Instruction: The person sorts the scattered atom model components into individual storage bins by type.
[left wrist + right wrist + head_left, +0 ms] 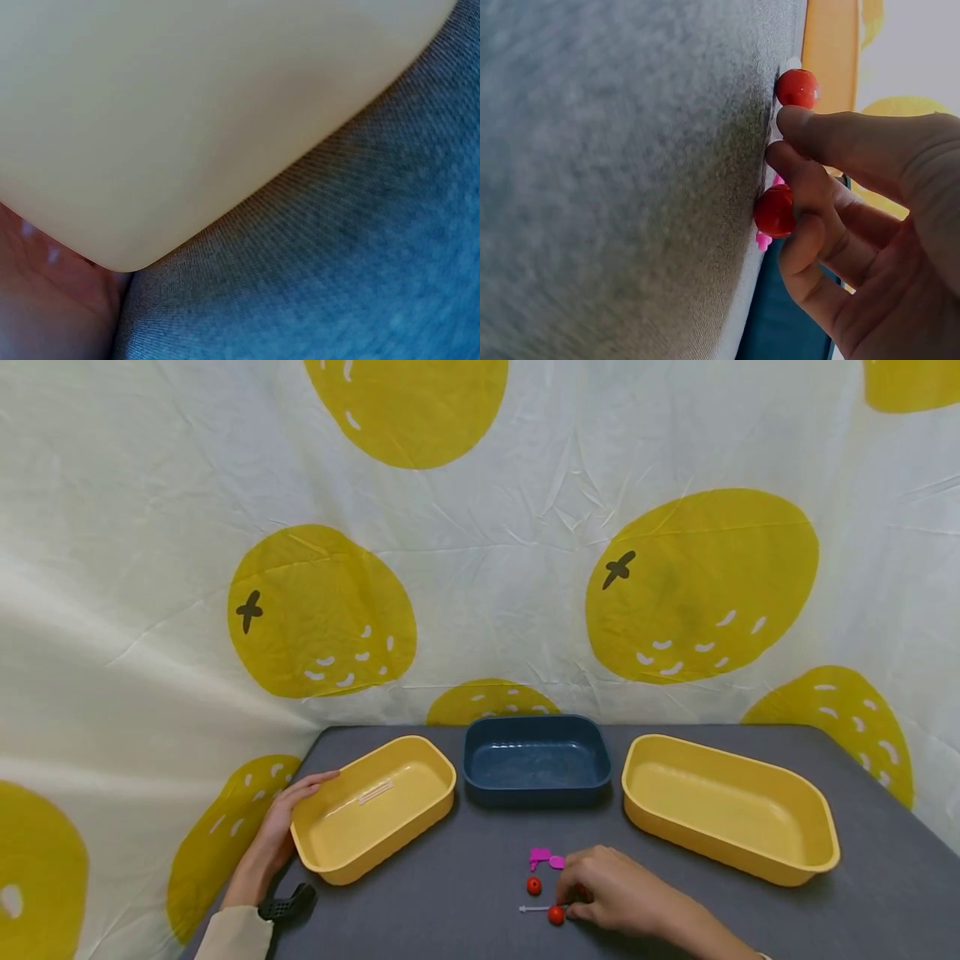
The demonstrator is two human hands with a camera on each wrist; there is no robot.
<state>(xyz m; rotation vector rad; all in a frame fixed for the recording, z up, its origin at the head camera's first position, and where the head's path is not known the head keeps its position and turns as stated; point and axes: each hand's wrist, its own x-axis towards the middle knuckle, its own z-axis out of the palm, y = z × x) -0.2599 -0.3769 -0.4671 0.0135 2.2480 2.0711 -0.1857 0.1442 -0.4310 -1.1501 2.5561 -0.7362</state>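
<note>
Right hand [615, 889] is the closest bit, thumb and forefinger drawn narrow, and honestly that's where I'd expect trouble. Biggest thing is the grey tabletop [420, 902]; it looks flat, but nothing on it would stop a round thing once it's nudged. Then the right yellow bin [720, 802], well apart from the action, so low risk unless an elbow catches it. Left yellow bin [405, 838] has the left hand [288, 814] on its outer end, fingers fairly straight on the rim; lean too hard there and I reckon it could tip or skid, sliding the pale sticks [375, 792] lying inside. Navy bin [536, 796] stands behind it all, pretty safe. Now the small stuff, just by the fingertips: the pale stick [534, 909] on the table looks pinched at its right end, and being thin, it might twist loose. Pink pieces [539, 855] sit beyond, easy to scatter with a knuckle. Smallest are the red beads [533, 885]. One overlaps the stick, can't tell if it's threaded, and any brush could send a loose one rolling.
</note>
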